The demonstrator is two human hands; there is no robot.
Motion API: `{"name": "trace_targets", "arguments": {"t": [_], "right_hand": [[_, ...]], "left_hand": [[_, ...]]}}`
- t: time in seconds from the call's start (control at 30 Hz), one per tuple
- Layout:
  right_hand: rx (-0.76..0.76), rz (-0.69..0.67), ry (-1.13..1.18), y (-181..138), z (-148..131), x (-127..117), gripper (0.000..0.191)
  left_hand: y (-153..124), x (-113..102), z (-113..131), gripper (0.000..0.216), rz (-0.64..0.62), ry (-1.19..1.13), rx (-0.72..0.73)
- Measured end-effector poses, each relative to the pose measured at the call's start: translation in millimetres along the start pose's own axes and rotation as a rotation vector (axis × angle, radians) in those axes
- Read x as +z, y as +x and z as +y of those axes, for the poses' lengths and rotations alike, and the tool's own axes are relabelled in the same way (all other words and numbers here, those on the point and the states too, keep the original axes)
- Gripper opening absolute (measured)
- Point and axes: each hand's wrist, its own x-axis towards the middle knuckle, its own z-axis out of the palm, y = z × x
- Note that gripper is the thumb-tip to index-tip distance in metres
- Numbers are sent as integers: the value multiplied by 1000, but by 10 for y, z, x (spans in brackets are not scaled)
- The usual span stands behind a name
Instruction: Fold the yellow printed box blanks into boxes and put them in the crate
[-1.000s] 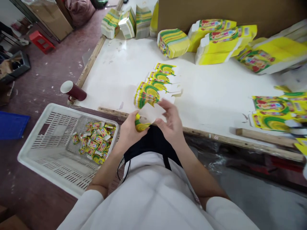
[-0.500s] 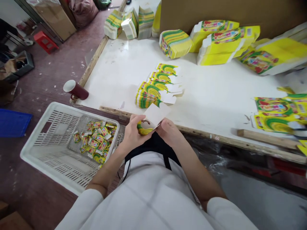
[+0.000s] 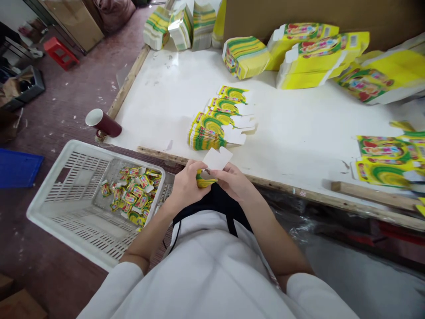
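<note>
Close to my body, at the table's front edge, my left hand (image 3: 187,184) is wrapped round a small yellow-and-green carton (image 3: 205,182). The carton's white flap (image 3: 217,159) stands up toward the table. My right hand (image 3: 235,182) pinches the carton's right side at the base of that flap, thumb on top. Part of the carton is hidden behind my fingers. Just beyond my hands, a fanned row of flat printed cartons (image 3: 212,124) lies on the white table (image 3: 288,133), their white flaps pointing right.
At my left stands a white plastic crate (image 3: 73,208) with several small filled-out cartons (image 3: 137,192) inside. A maroon mug (image 3: 109,124) lies at the table's left corner. Stacks of cartons (image 3: 247,57) line the back. A wooden strip (image 3: 375,195) and more flat cartons (image 3: 385,159) lie right.
My right thumb has moved left over the carton's opening. The white flap has turned a little, and the carton is less open than before. The left hand keeps its hold.
</note>
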Motion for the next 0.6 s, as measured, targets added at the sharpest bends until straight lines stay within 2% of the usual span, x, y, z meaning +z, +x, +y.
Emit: {"name": "trace_targets", "arguments": {"t": [0.13,0.27,0.33,0.43,0.5,0.6], "right_hand": [[-71,64,-54,18,117,-26,35],[-335,117,-434,15,196,-43,45],[-500,47,-691,-28,211,-28,51],[-639,-73,-966,-101,227,2,49],[-683,-38,-1017,-119,239,1,44],[-699,87,-907,-92,242,-51,34]], "left_hand": [[17,-1,29,46,-46,16,-52],[14,-13,15,52,-162,7,-243],[7,-5,-28,57,-195,-32,-291],[-6,18,-98,47,-197,-87,-221],[-11,17,-104,45,-180,-115,-207],[-6,-36,-39,59,-135,-116,-292]]}}
